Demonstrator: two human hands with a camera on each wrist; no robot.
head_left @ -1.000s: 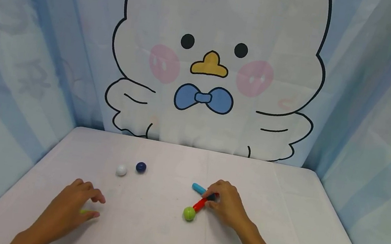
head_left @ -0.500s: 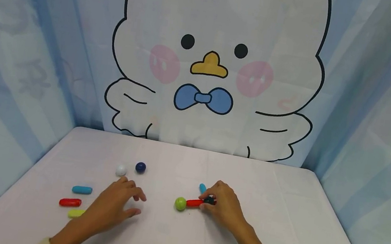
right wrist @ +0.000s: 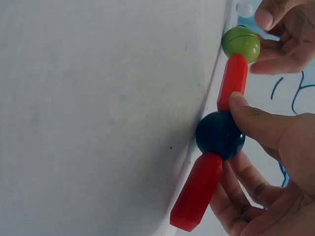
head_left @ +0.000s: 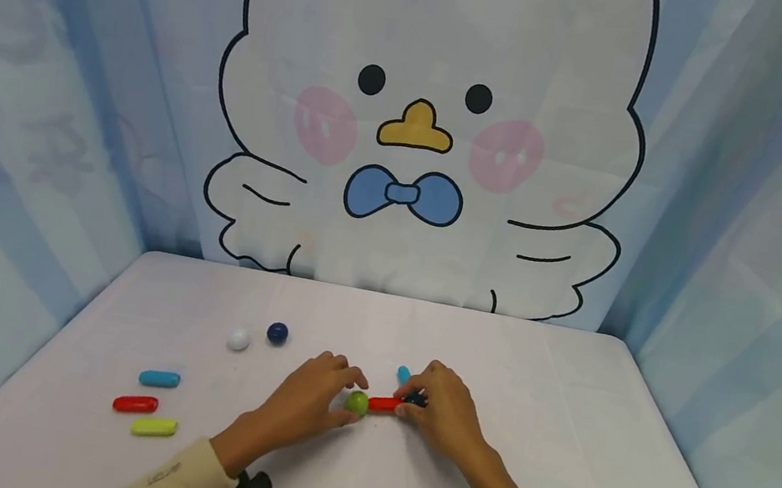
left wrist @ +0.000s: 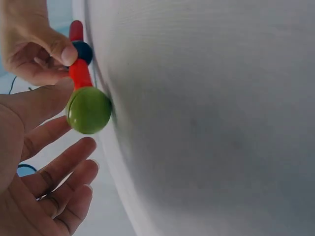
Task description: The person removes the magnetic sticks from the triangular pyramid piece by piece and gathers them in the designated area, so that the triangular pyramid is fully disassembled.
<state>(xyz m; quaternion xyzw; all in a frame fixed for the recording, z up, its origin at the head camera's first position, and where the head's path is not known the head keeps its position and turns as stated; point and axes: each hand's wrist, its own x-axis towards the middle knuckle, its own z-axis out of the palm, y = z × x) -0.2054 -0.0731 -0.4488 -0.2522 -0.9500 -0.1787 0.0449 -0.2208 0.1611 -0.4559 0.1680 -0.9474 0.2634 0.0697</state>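
Around the green ball, left hand held wide, contact unclear. Just right of the green ball, joined to it, red stick, pinched in right hand together with dark blue ball. Well left of the green ball, blue stick, loose red stick and yellow stick.

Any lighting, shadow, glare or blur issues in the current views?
Head: fairly even light, soft shadows on the table below the left hand and right hand; left wrist: table greyish, low in contrast, with a broad dim shadow; right wrist: small highlight on the green ball, darker table beside the lower red stick, white ball looks soft.
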